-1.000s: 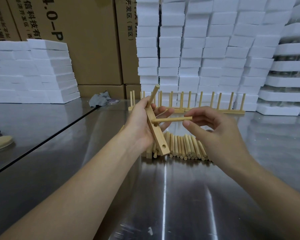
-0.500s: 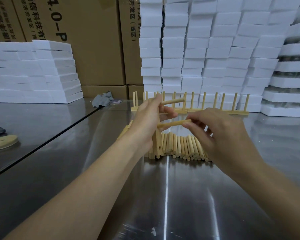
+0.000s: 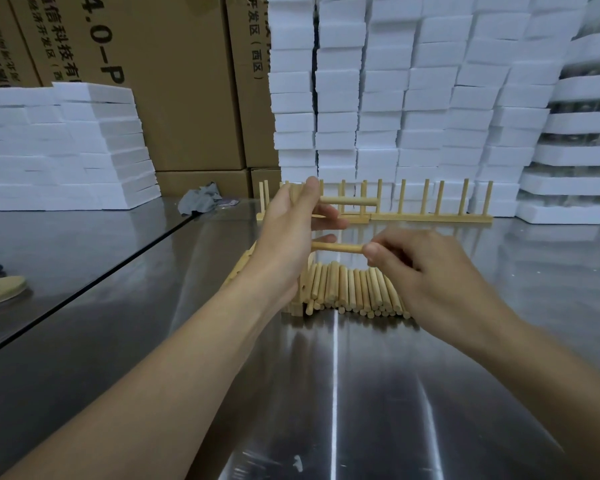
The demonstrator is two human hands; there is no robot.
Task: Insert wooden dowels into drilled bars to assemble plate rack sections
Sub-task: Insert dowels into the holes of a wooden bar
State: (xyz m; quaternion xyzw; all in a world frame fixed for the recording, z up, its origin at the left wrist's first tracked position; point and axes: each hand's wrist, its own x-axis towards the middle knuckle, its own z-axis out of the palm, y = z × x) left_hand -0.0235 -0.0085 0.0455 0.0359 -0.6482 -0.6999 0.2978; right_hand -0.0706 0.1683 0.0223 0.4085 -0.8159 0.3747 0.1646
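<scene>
In the drilled bar, one dowel sits sideways.

open tabletop up front — dowel pile, racks behind

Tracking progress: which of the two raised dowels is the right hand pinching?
The lower dowel; the right hand pinches its end. The upper dowel has a free tip.

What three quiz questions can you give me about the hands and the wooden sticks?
1. True or false: the right hand pinches a dowel.
2. Where do the loose dowels lie? A: on the metal table. B: in a bucket. C: on the floor.
3. Which hand grips the drilled bar?
Key: 1 true; 2 A; 3 the left hand.
</scene>
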